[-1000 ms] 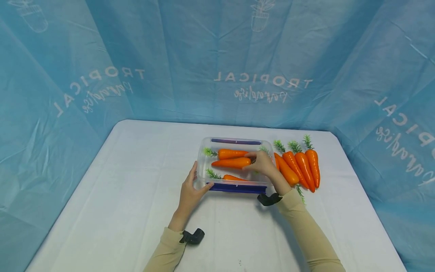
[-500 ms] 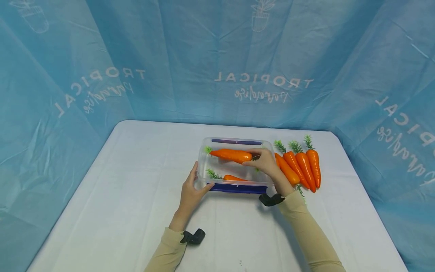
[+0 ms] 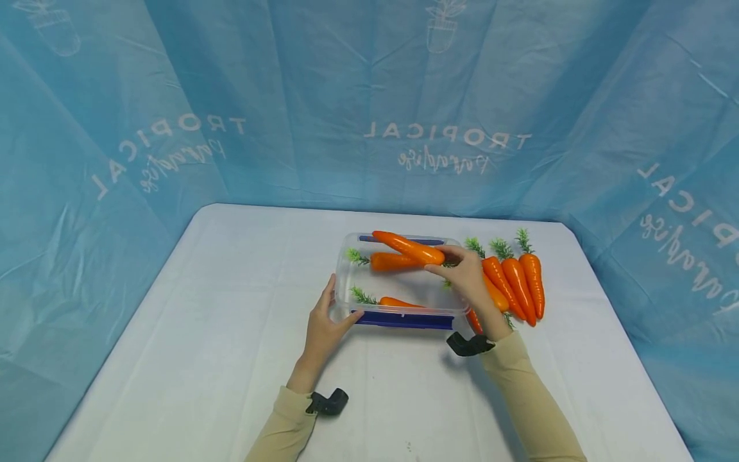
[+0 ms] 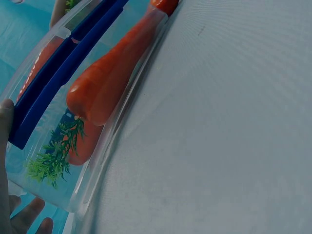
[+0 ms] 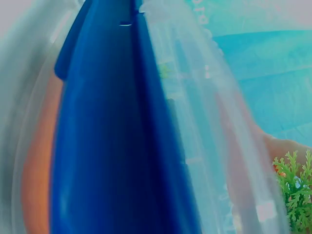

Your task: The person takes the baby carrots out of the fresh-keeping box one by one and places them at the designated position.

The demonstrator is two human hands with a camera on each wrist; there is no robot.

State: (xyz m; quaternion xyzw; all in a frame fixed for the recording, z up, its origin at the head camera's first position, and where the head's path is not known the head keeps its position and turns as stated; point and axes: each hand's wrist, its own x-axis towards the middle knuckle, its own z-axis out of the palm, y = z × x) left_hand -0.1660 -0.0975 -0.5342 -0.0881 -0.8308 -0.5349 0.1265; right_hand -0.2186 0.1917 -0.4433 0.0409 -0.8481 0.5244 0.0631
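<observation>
A clear plastic food container point(image 3: 398, 287) with blue clip flaps stands on the white table. My left hand point(image 3: 324, 328) holds its near left corner, thumb on the front and fingers along the left side. My right hand point(image 3: 472, 279) pinches an orange carrot point(image 3: 407, 248) by its leafy end. This carrot is raised over the container, its tip pointing to the far left. Inside lie a carrot at the back point(image 3: 385, 262) and another at the front point(image 3: 397, 302), leaves to the left. In the left wrist view a carrot point(image 4: 97, 92) shows through the clear wall.
Several carrots point(image 3: 532, 282) with green tops lie side by side on the table, right of the container, partly behind my right forearm. A blue printed curtain point(image 3: 323, 160) hangs behind and at both sides of the white table point(image 3: 231, 308).
My right hand has lifted the carrot from inside the container, then moved it up and to the right, turning its tip toward the back. The left hand has stayed at the corner.
</observation>
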